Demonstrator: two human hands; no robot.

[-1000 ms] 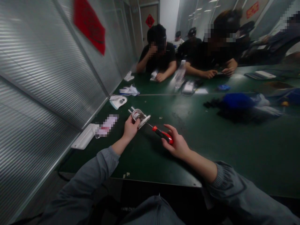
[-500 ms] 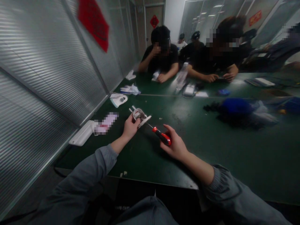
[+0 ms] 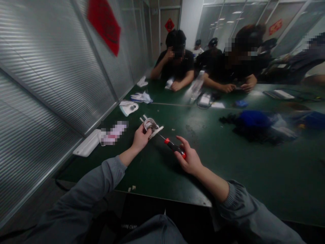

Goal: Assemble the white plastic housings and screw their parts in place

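Sitting over the matte green table (image 3: 228, 162), the small, rounded white plastic casing (image 3: 152, 126) is pinched by the closed fingers of the left hand (image 3: 140, 138). The right hand (image 3: 191, 159) wraps a screwdriver (image 3: 174, 148) by its glossy red-and-black handle, the thin steel shaft touching the casing.

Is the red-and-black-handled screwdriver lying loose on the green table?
No, the right hand grips the screwdriver, its tip at the small white plastic device in the left hand.

L hand (image 3: 140, 138) w/ white part (image 3: 151, 125), R hand (image 3: 190, 158) w/ screwdriver (image 3: 173, 147).
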